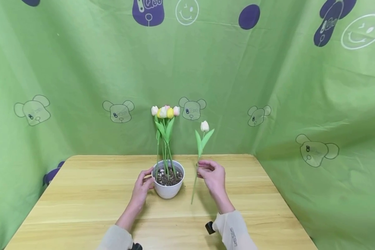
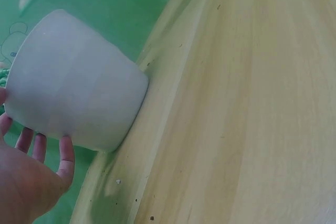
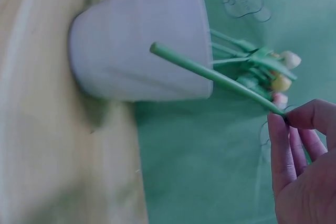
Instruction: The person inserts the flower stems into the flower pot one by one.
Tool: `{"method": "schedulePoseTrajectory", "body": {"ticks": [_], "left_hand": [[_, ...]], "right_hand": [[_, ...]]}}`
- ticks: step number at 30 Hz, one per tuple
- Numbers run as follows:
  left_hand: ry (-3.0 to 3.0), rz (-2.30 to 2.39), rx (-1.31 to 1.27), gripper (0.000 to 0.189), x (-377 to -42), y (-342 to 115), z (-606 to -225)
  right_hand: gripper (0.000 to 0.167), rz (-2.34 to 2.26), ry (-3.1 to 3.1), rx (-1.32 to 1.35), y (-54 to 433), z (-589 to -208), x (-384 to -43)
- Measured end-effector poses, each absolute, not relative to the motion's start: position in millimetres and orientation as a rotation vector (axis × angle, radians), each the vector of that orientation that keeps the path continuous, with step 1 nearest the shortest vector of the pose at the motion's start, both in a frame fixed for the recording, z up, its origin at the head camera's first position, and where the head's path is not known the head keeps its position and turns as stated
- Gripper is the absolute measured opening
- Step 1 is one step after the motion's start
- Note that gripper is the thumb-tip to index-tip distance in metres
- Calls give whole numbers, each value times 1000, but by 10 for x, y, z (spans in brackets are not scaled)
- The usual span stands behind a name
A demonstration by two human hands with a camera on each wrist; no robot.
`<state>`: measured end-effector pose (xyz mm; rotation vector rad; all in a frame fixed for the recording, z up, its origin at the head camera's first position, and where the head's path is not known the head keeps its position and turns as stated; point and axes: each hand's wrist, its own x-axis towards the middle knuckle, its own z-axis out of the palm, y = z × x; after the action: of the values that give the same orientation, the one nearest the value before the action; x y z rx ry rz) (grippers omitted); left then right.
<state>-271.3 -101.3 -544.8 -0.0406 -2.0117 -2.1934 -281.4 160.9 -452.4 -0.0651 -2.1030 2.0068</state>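
A white flowerpot [image 1: 167, 191] filled with dark soil [image 1: 168, 177] stands on the table. Upright in it is a bunch of artificial tulips [image 1: 165, 113] in white, yellow and pink. My left hand [image 1: 141, 189] holds the pot at its left side, thumb by the rim; in the left wrist view the fingers [image 2: 66, 156] touch the pot wall. To the right of the pot, my right hand [image 1: 214, 175] pinches a single white tulip [image 1: 204, 126] by its green stem [image 3: 210, 75], thumb against fingers. The stem's lower end hangs free, above the table and outside the pot.
The wooden table [image 1: 90, 198] carries the pot near its far edge. Green cloth [image 1: 218, 76] printed with bear heads and smiley faces hangs behind and on both sides. A few small dark specks [image 2: 152, 217] show on the tabletop in the left wrist view.
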Motion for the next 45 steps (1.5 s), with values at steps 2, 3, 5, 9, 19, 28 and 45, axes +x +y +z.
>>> {"method": "schedulePoseTrajectory", "body": {"ticks": [2, 3, 5, 9, 19, 28, 45], "left_hand": [[-2014, -2189, -35, 41, -2713, -1019, -5455], [-2014, -2188, -34, 41, -2712, -1021, -5458], [-2013, -2187, -33, 41, -2710, -1026, -5457], [-2007, -2194, -37, 41, -2714, -1026, -5453], [-2012, -2192, -45, 42, -2704, -1004, -5432], [-2015, -2197, -30, 43, -2706, -1010, -5449], [-2001, -2196, -36, 42, -2715, -1005, -5465]], "right_hand": [[34, 2032, -2077, -52, 1565, -4449, -2807], [35, 2042, -2062, -40, 1539, -4414, -2804], [34, 2050, -2038, -18, 1487, -4340, -2797], [31, 2045, -1970, 67, 1383, -4229, -2810], [29, 1998, -1873, 196, 1194, -4152, -2898], [33, 2023, -1848, 199, 1062, -4212, -3001], [33, 1864, -1922, 268, 897, -4372, -3067]]}}
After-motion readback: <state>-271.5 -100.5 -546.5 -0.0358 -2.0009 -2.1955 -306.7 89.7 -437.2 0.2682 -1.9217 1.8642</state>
